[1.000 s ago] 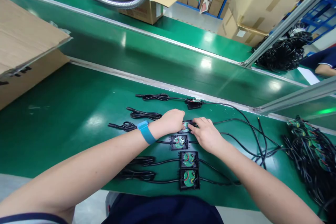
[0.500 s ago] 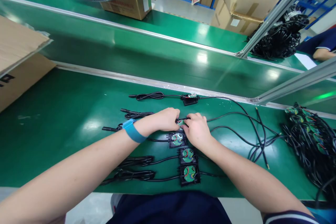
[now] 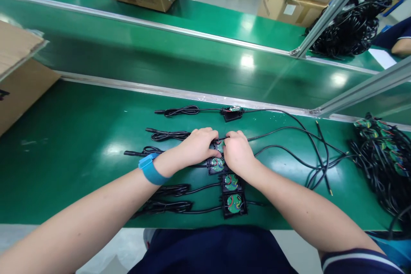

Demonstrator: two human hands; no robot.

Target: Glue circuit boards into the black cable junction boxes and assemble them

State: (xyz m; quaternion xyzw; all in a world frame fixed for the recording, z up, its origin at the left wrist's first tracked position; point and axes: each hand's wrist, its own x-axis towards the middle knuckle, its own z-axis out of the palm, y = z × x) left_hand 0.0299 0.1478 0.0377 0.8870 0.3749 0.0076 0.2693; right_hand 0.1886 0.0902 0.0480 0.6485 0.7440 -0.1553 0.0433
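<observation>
My left hand (image 3: 201, 147) is closed, thumb and fingers pinching the left edge of a small black plastic housing (image 3: 219, 147) with a green circuit board inside. At its right edge, my right hand (image 3: 239, 150) has its fingers curled round the housing, where a black cable leaves; the fingertips are partly hidden. Directly below, touching or nearly so, lies another open housing with a round board (image 3: 217, 164). Two more open housings (image 3: 231, 183) (image 3: 234, 204) follow in a column toward me. Farther away, another housing (image 3: 233, 114) lies with its board tilted up.
Bundled black cables (image 3: 170, 135) lie left of the housings, loose cable ends (image 3: 321, 158) to the right. A heap of wired boards and cables (image 3: 382, 154) sits at the right. A cardboard box (image 3: 25, 90) stands at left. A metal rail (image 3: 180, 94) runs behind.
The view has shifted slightly. My left hand has turned so its thumb and fingers spread along the housing, which now sits flatter in the column. Both hands stay on it.
</observation>
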